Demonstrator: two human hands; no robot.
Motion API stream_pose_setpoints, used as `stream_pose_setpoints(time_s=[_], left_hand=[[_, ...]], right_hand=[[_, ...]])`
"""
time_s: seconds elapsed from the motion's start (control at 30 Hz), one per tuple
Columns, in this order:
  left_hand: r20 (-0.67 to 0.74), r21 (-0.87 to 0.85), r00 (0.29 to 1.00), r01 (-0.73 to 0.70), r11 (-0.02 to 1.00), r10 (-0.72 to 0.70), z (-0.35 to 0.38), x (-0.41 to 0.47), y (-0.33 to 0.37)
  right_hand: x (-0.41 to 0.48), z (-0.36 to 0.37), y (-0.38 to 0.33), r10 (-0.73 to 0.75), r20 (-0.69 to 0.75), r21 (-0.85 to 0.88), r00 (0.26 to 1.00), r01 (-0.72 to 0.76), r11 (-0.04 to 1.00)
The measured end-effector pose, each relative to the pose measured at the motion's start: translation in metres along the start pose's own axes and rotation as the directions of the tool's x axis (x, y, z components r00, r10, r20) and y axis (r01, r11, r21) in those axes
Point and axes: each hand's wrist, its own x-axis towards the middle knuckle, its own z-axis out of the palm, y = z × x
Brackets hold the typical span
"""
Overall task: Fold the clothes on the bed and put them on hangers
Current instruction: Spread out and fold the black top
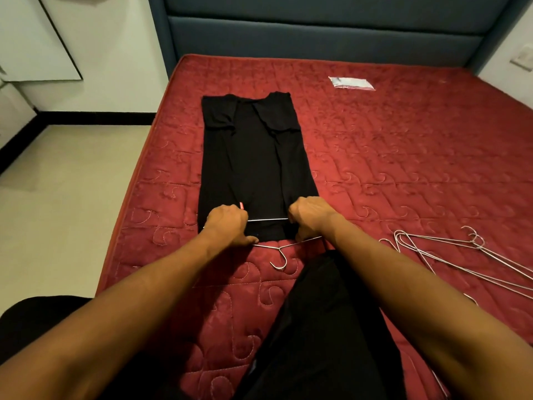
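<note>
I had the black shirt laid out lengthwise on the red mattress, neck end toward the blue headboard, with both sleeves folded in over the body so that it made one long, narrow panel. Its hem was the end nearest me, and that was where I was working.

A wire hanger lay on that near end. Its straight bar ran across the cloth just above the hem, and its hook rested on the mattress, pointing back at me. My left hand was curled round the hanger's left corner, thumb down at the shirt's edge. My right hand was closed in a fist on the other corner, with the cloth bunched there too. Whether the hem passed through the hanger or only lay beneath the bar, I could not tell.

Off to my right, well apart from the shirt, a loose pile of spare hangers lay tangled on the mattress. Farther up the bed, near the headboard, sat a small white packet — flat on the quilting.
</note>
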Motion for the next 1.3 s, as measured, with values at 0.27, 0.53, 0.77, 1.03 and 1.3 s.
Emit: stream_pose_setpoints(time_s=[0.27,0.53,0.77,1.03,1.3], left_hand=[[-0.041,0.038,0.998,-0.053,0.998,0.055,0.013,-0.014,-0.015],[-0.118,-0.1,0.992,-0.05,0.994,0.038,0.039,-0.022,-0.05],[-0.152,-0.464,0.986,-0.134,0.876,0.07,-0.003,0.017,-0.107],[-0.323,-0.575,0.946,-0.22,0.788,0.028,-0.05,0.08,-0.148],[-0.304,-0.75,0.943,-0.15,0.644,-0.134,-0.052,0.212,-0.206]], right_hand=[[0.002,0.01,-0.006,0.015,-0.059,-0.052,0.998,-0.018,0.998],[0.006,0.018,0.005,0.023,-0.071,-0.003,0.997,-0.023,1.0],[0.019,0.0,0.042,0.226,-0.123,0.464,0.966,-0.145,0.874],[0.062,-0.034,0.096,0.299,-0.232,0.588,0.925,-0.111,0.801],[0.195,-0.046,0.147,0.596,-0.311,0.903,0.741,0.034,0.428]])
